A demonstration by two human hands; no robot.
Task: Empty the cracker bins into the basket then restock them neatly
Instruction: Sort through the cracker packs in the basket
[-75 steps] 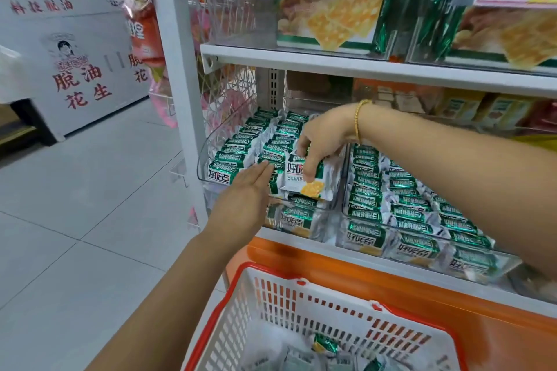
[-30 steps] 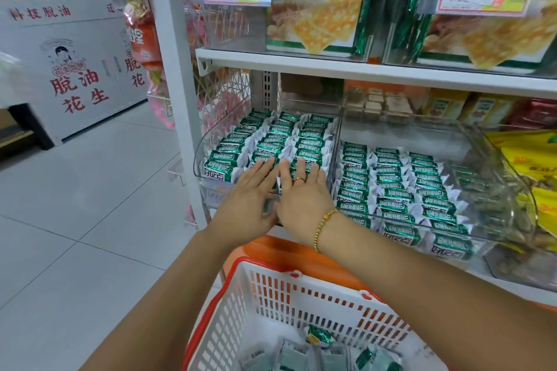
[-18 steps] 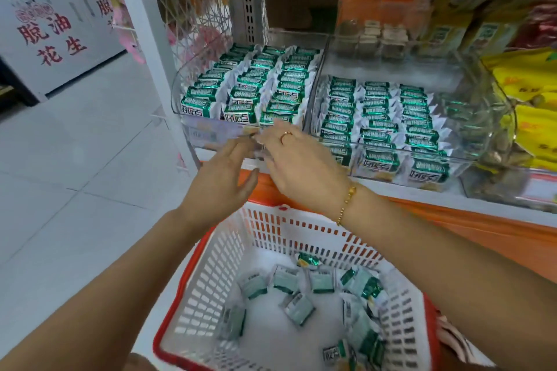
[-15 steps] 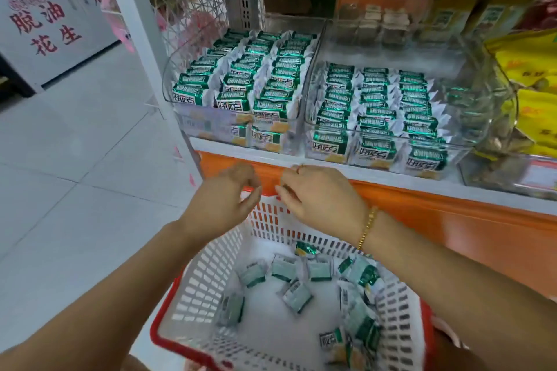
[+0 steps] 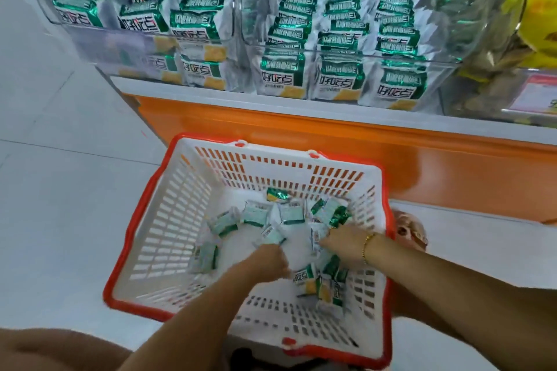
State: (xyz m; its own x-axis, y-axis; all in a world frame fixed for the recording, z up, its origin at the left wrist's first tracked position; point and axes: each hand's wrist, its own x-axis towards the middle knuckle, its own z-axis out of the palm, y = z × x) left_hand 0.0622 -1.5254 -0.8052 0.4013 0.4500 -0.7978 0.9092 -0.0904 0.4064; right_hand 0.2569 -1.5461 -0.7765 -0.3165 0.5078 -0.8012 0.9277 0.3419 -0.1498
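Green-foil cracker packets strewn just ahead of left hand and right hand, down in white basket. Grip blurred on both: spread or pinching, cannot tell. Stocked cracker bins above on shelf.

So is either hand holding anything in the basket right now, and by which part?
Cannot tell. The right hand has its fingers at the edge of a cracker packet; the left hand is blurred inside the basket.
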